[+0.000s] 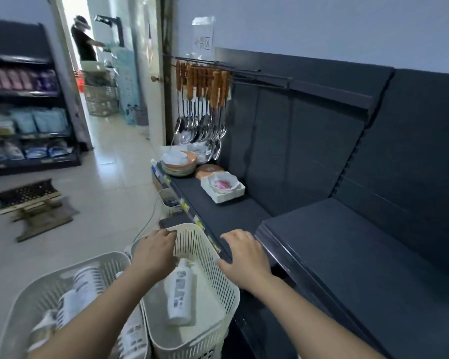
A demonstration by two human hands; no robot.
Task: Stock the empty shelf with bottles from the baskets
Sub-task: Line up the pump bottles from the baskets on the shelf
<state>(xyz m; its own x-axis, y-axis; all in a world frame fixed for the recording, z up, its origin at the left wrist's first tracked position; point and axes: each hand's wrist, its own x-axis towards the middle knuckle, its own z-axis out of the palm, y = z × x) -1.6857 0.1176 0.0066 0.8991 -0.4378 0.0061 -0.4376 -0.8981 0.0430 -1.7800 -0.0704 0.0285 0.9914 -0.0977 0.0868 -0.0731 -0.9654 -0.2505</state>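
Observation:
Two cream slotted baskets stand on the floor below me. The right basket (213,257) holds one white bottle (180,291) lying on its side. The left basket (62,278) holds several white bottles (84,281). My left hand (154,252) hovers over the right basket's far rim with fingers loosely curled and holds nothing. My right hand (245,255) hangs open, fingers spread, above that basket's right edge, next to the front lip of the dark shelf (347,255). The shelf board is bare beside my hands.
Farther along the shelf sit a white tray with a dish (223,187) and stacked plates (178,164). Ladles (205,104) hang from a rail above. A stocked rack (24,112) stands at left, a low stool (29,200) on the floor, a person (84,40) in the doorway.

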